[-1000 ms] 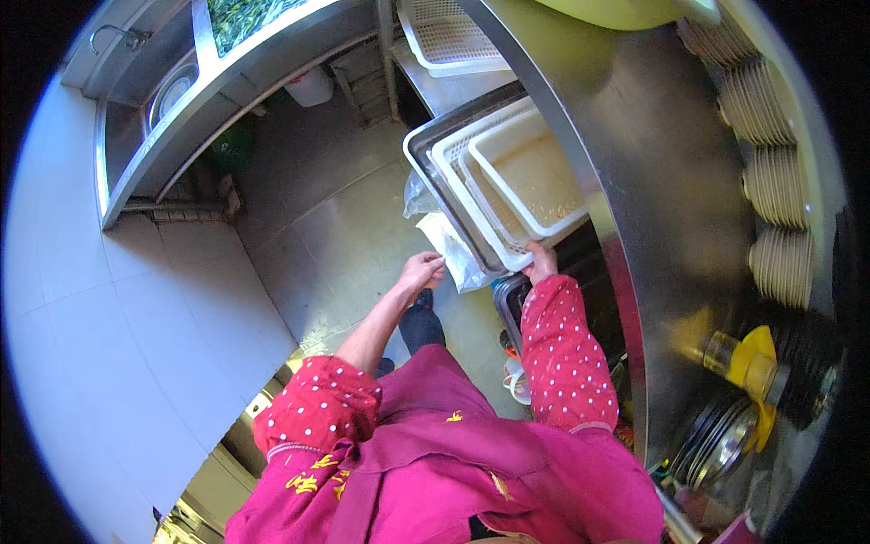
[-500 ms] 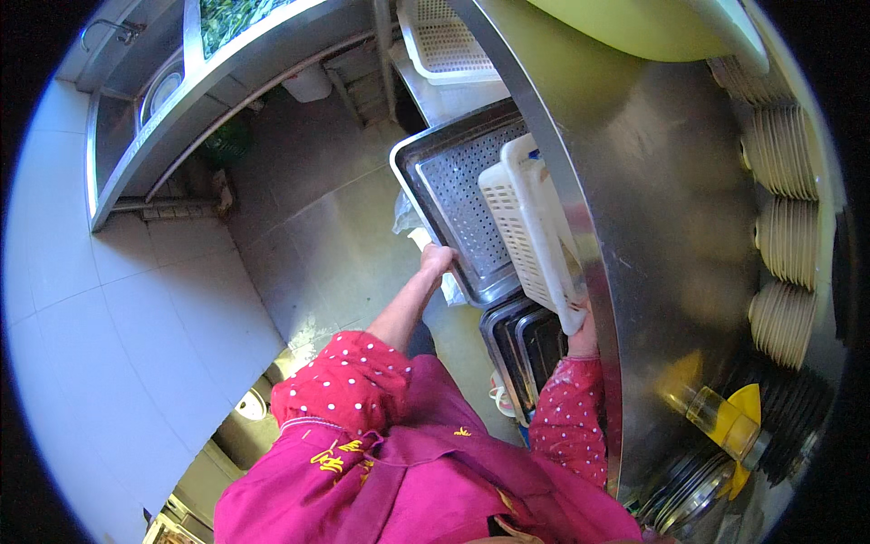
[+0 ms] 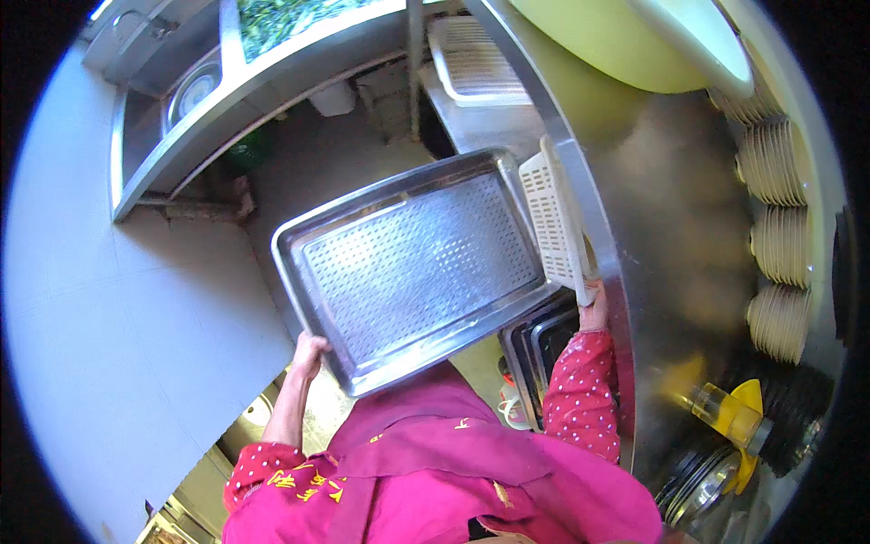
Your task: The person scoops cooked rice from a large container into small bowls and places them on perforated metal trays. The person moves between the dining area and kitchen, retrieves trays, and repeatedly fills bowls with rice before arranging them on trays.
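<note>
The left hand is curled around the lower left corner of one perforated metal tray, fingers wrapped under the rim and closed on it, thumb side up. The right hand sits at about four o'clock from the tray's middle, gripping the bottom end of one white slotted plastic basket; its fingers are mostly hidden behind the basket, so how tightly they close cannot be told, though the basket is plainly held there. The basket stands on edge, almost upright, touching the tray's right rim at three o'clock.

The tray is lifted and tilted, its holed face turned up to the camera, filling the middle of the view. Both sleeves are pink with white dots, above a pink apron at six o'clock.

Just below the tray's lower right corner, at five o'clock, dark flat trays lie stacked under the counter; I count at least two edges. To the right runs one steel counter. Along its far edge, at three o'clock, stand three full stacks of pale plates, with part of a fourth at one o'clock. One large yellow-green basin sits at one o'clock, and one yellow-capped bottle lies at four o'clock. A second white basket rests at twelve o'clock, and one steel sink is at eleven o'clock, well apart from the hands.
</note>
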A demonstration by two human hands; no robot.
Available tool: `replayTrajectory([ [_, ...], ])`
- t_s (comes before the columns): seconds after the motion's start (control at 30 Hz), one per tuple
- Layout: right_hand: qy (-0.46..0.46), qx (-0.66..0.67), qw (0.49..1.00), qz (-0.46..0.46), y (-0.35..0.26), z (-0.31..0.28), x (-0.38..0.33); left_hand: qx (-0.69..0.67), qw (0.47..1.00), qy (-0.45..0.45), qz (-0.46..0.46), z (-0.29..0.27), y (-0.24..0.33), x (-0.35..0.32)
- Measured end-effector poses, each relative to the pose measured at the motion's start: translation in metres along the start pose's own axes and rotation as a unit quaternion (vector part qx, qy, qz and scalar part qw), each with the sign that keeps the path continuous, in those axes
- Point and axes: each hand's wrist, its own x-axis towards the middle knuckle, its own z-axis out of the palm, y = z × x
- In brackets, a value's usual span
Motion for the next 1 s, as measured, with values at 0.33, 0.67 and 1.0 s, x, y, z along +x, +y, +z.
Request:
replayTrajectory([
  [0.33, 0.053, -0.006, 0.996, 0.07, 0.035, 0.008, 0.037, -0.111, 0.989, 0.076, 0.054, -0.087, -0.125, -0.14],
  [0.67, -0.395, -0.255, 0.757, 0.453, 0.183, 0.009, -0.245, -0.258, 0.959, 0.122, 0.002, -0.059, -0.289, -0.205],
  [1.0, -0.292, -0.509, 0.731, 0.35, 0.249, -0.006, -0.312, -0.412, 0.872, 0.263, -0.014, 0.001, -0.396, -0.318],
])
